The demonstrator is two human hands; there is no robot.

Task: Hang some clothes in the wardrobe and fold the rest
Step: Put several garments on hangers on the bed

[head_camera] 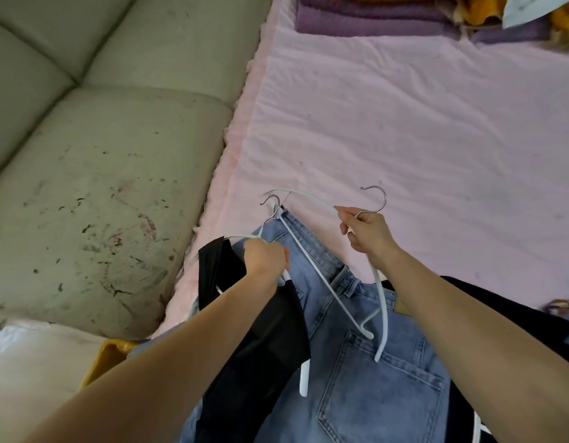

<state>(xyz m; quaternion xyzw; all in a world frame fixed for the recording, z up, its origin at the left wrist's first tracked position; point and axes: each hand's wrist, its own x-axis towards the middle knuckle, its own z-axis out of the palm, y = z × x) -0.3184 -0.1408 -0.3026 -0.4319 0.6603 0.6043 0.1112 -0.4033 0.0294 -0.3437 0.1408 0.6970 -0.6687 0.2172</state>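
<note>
Hangers: three white ones show, all low in the middle of the frame, over the jeans (366, 378).
Left hand: my left hand (266, 258) curls round the hanger with the black garment (257, 334) draped on it (304, 378); its metal hook points up toward the centre.
Right hand: my right hand (366, 233) pinches the neck of a bare hanger (381, 302), just under its hook, fingers closed on the plastic.
Third hanger: it (321, 276) lies across the jeans between my two hands; its hook sits tangled close to the left one's hook, as far as I can tell.
Jeans: flat on the pink sheet (404, 123), waistband toward the frame's centre, back pocket at lower right.
Step, as I judge it: separating the hangers so one is free for the jeans.
Doing it well: I keep the hooks apart, lift the bare hanger straight clear, and hold the black garment level so it does not slide off.
Folded pile: purple cloth (356, 17) sits at the top edge, well away.
</note>
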